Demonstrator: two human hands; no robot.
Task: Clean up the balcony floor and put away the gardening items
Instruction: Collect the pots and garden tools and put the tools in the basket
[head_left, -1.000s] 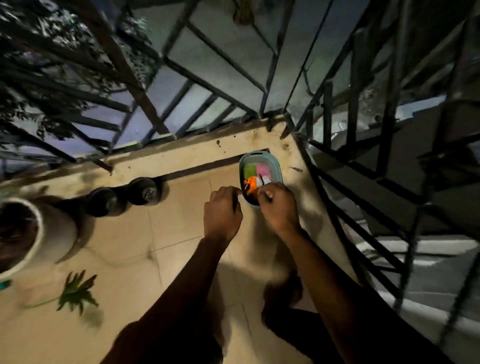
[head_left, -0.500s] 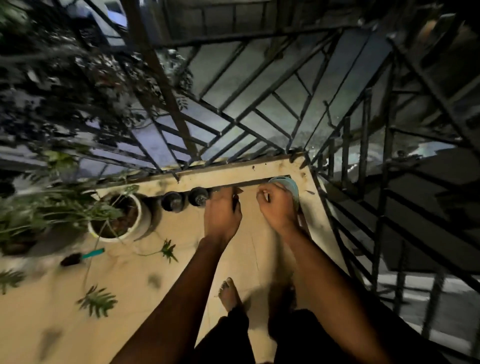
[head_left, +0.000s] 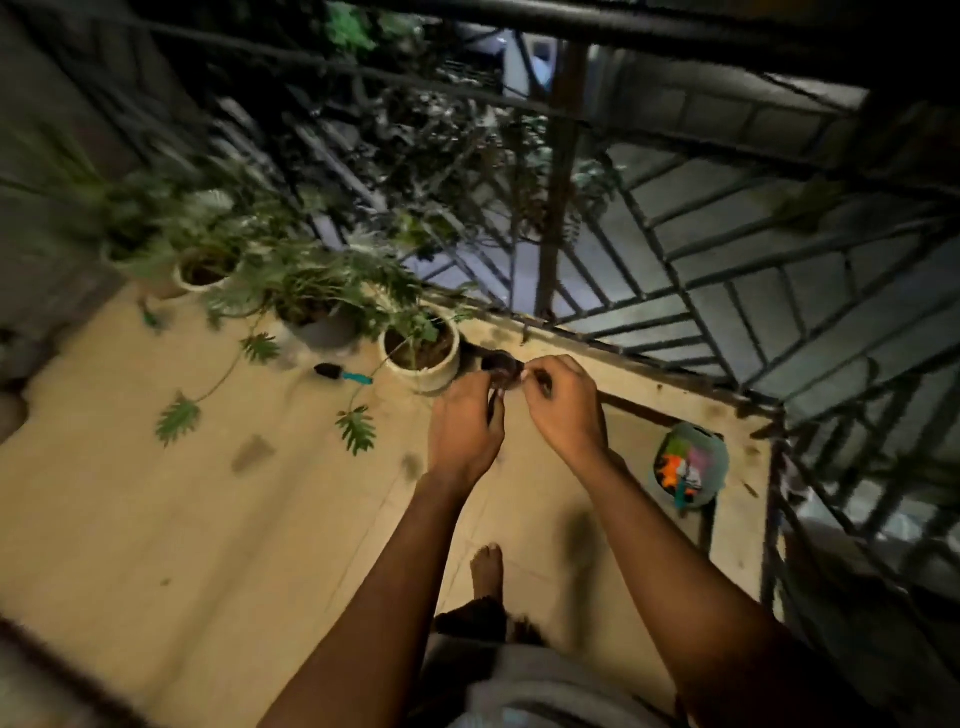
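My left hand (head_left: 464, 428) and my right hand (head_left: 565, 410) are raised close together over the floor, fingers curled. Each pinches a small dark item that is too blurred to name. Just beyond the fingertips a small dark pot (head_left: 503, 364) stands by the railing base. A teal tub (head_left: 719, 457) with colourful items inside sits on the floor in the right corner. A trowel (head_left: 343, 373) with a teal handle lies on the tiles beside a white plant pot (head_left: 441, 369).
A grey pot (head_left: 324, 332) and another pale pot (head_left: 200, 283) hold leafy plants along the railing (head_left: 675, 291). Green leaves (head_left: 356, 428) on long stems trail over the beige tiles (head_left: 208, 519). My bare foot (head_left: 487, 569) stands below the hands.
The view has swung left and pulled back from the tub. Both hands have lifted away from the tub and now hover near the dark pot, still close together.
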